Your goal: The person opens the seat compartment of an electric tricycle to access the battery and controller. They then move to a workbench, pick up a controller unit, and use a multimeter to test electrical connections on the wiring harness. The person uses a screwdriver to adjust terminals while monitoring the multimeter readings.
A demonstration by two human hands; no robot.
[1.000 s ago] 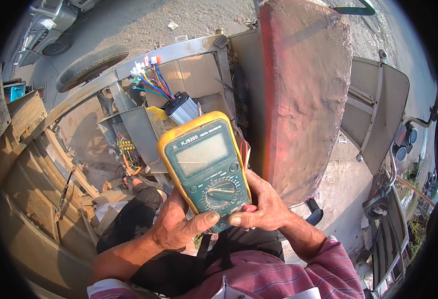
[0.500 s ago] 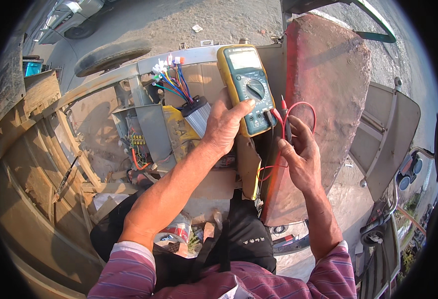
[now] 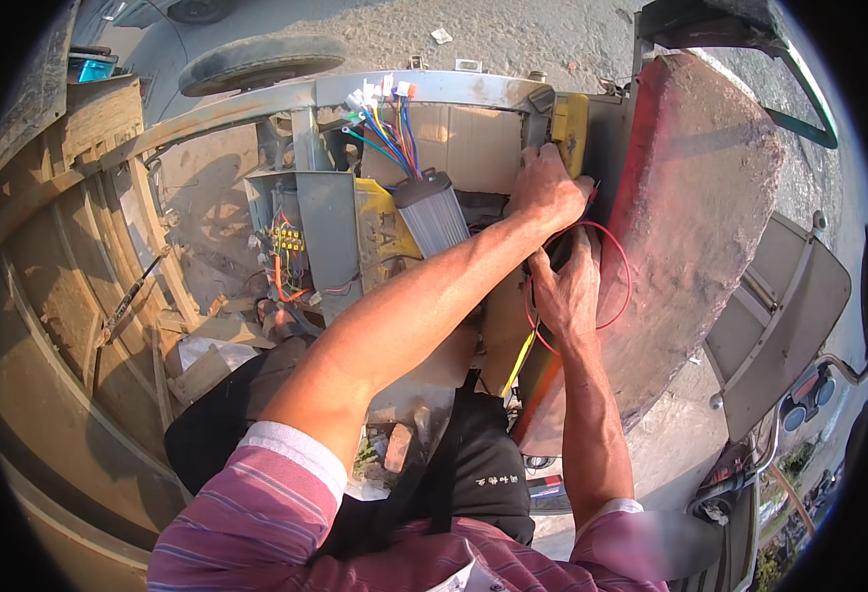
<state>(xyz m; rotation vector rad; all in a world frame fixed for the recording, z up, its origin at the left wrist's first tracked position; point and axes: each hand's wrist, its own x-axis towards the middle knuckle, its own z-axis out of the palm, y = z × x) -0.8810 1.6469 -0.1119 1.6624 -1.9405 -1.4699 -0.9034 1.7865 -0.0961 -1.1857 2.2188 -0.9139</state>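
My left hand point(image 3: 547, 194) grips the yellow-cased multimeter point(image 3: 570, 135), now seen edge-on beside the metal frame at the upper middle. My right hand point(image 3: 567, 281) is just below it, fingers curled on the test leads, with a red lead point(image 3: 626, 291) looping around it; the probe tips are mostly hidden. Left of my hands lies a finned silver controller point(image 3: 432, 219) with a bundle of coloured wires and white connectors point(image 3: 384, 104) at its top, beside a yellow piece point(image 3: 375, 227) and cardboard point(image 3: 453, 138).
A long red, dirt-covered seat point(image 3: 690, 227) borders my right side. Metal frame rails point(image 3: 217, 112) cross the top. At left are wooden boards point(image 3: 78, 296) and a wired terminal block point(image 3: 288, 240). A tyre point(image 3: 261, 61) lies on the ground beyond; a grey panel point(image 3: 779, 316) stands far right.
The multimeter has moved up and right and turned edge-on, its face no longer visible. My left arm reaches further right; my right hand has shifted slightly left, beneath the left.
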